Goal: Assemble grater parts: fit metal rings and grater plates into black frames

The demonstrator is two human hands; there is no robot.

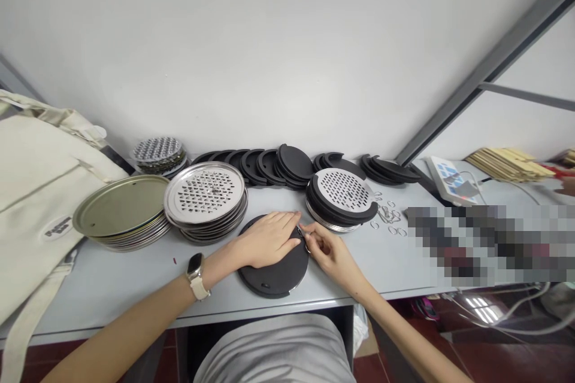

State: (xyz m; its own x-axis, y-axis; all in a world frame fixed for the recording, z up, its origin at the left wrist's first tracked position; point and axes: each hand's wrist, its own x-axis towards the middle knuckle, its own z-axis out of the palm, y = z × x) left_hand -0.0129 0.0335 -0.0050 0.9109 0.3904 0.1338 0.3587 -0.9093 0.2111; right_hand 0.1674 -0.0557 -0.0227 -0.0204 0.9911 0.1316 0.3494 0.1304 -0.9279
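Observation:
My left hand (269, 238) lies flat, fingers stretched out, on a black round disc (274, 275) on the table. The disc has a small hole near its front edge, and a thin silvery edge shows at its lower right. Pinched in my right hand (327, 249) at the disc's right edge is a small metal ring (308, 247); its fingers hide part of it. Right behind that hand, a perforated grater plate (344, 190) sits in a black holder on a small stack. More loose metal rings and clips (387, 214) lie right of it.
Stacked grater plates (204, 191), olive-green round plates (126, 206) and a cream bag (36, 191) stand at the left. Black discs (294, 164) line the wall. Farther right are a white box (453, 179), wooden pieces (507, 164) and another person's hand (568, 184).

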